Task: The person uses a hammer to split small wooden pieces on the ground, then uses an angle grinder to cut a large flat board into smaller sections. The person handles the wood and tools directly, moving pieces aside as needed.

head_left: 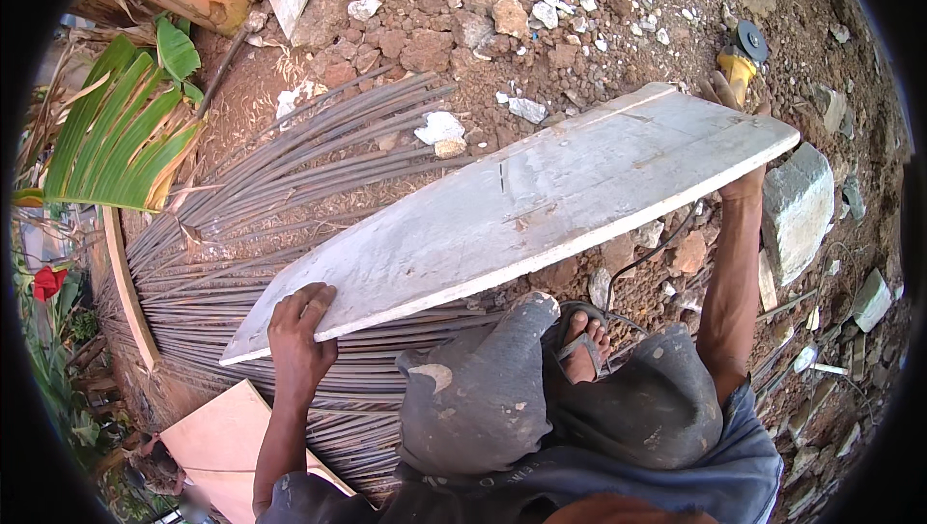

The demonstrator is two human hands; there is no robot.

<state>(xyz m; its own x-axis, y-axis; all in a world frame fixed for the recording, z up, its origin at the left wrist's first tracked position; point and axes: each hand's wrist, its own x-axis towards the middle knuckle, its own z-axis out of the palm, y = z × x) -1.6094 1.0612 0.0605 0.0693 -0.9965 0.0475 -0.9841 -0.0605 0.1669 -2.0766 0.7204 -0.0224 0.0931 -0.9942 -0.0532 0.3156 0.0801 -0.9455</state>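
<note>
A long, pale grey-white board (pixel 521 205), narrowing toward its left end, slants across in front of my knees. My left hand (pixel 301 331) is closed on its near edge close to the left tip, fingers lying on the upper face. My right hand (pixel 742 171) reaches beneath the board's right end, which hides most of it. Its fingers show past the far edge, around the yellow body of an angle grinder (pixel 739 72) with a dark disc (pixel 751 40). Part of a black cord (pixel 666 246) comes out below the board.
A fan of thin metal rods (pixel 290 167) lies on the reddish soil under the board. Broken stones and a large block (pixel 800 210) lie at right. A tan panel (pixel 227 447) is at lower left, a wooden strip (pixel 130 287) crosses the rods, and banana leaves (pixel 116 133) hang at left.
</note>
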